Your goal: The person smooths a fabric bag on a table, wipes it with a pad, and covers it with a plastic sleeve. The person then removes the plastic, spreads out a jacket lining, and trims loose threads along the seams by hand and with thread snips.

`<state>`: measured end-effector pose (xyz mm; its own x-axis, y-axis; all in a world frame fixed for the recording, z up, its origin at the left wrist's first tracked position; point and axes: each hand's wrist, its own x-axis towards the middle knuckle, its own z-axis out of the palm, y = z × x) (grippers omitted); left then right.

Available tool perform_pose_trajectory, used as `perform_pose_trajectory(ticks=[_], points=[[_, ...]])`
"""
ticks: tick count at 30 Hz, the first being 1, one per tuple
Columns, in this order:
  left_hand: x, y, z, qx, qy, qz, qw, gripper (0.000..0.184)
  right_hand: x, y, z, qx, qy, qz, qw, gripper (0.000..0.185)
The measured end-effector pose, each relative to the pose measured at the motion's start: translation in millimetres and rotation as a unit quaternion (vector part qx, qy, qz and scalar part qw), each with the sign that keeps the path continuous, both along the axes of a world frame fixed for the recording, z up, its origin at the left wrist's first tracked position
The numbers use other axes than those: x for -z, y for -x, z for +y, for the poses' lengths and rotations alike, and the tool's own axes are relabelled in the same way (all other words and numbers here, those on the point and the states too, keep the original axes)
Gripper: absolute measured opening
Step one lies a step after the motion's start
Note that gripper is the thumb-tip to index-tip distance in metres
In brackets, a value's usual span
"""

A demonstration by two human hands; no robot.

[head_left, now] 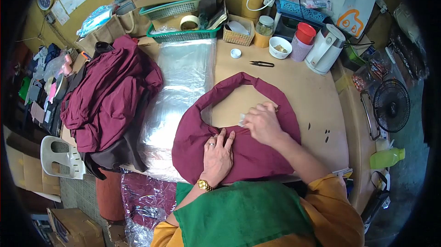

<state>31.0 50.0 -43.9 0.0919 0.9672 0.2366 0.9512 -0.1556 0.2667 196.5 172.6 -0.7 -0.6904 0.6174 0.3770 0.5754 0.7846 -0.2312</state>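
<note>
A maroon cloth bag (257, 155) with a wide looped strap lies flat on the brown table, close to my body. Spread over the bag's body, just under its opening, my left hand (218, 156) presses down with fingers apart; it wears a ring and a gold watch. My right hand (262, 123) is closed above the bag's right part, inside the strap loop. Between its fingertips is a small whitish piece (242, 119), too small to identify. Black thread snips (262, 63) lie beyond the strap.
A maroon garment heap (108, 95) and clear plastic sheets (183, 77) lie left. Along the back stand a green basket (183, 34), a wicker basket (239, 33), a jar (264, 26), a white bowl (280, 47) and a kettle (325, 49). A small white lid (235, 53) sits nearby.
</note>
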Motion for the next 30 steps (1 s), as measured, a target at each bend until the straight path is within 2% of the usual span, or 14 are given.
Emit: perform_pose_trajectory(ticks=[1, 2, 4, 6, 10, 12, 14, 18, 25, 28, 30], points=[[0, 0, 0, -0.001, 0.000, -0.001, 1.000, 0.057, 7, 11, -2, -0.010, 0.000, 0.039, 0.999, 0.004], [0, 0, 0, -0.003, 0.000, -0.002, 1.000, 0.057, 24, 22, -5, -0.026, -0.012, 0.000, 1.000, 0.003], [2, -1, 0, -0.004, 0.002, -0.010, 1.000, 0.056, 30, 20, -8, -0.034, 0.000, 0.021, 0.999, 0.005], [3, 0, 0, -0.006, 0.005, -0.017, 1.000, 0.056, 29, 14, -9, -0.056, 0.007, 0.065, 0.996, 0.007], [1, -1, 1, -0.006, 0.000, -0.016, 1.000, 0.052, 29, 12, -4, -0.057, 0.026, 0.024, 0.998, 0.006], [2, -2, 1, -0.007, -0.002, -0.012, 1.000, 0.050, 36, 26, -3, -0.064, 0.010, 0.059, 0.996, 0.007], [5, -2, 2, -0.017, -0.009, -0.044, 0.999, 0.048, 35, 20, -5, -0.065, 0.014, 0.058, 0.996, 0.007], [2, 0, 1, -0.014, -0.014, -0.027, 0.999, 0.048, 26, 1, -8, -0.051, 0.052, 0.054, 0.996, 0.008], [1, -1, 1, -0.017, -0.015, -0.051, 0.998, 0.044, 39, 32, -4, -0.046, 0.032, 0.061, 0.997, 0.007], [-1, 0, 0, -0.016, -0.015, -0.061, 0.998, 0.043, 29, 2, -3, -0.066, 0.022, 0.039, 0.997, 0.006], [-1, -1, 0, -0.017, -0.015, -0.066, 0.998, 0.043, 9, -14, 4, -0.052, 0.040, -0.094, 0.993, 0.007]])
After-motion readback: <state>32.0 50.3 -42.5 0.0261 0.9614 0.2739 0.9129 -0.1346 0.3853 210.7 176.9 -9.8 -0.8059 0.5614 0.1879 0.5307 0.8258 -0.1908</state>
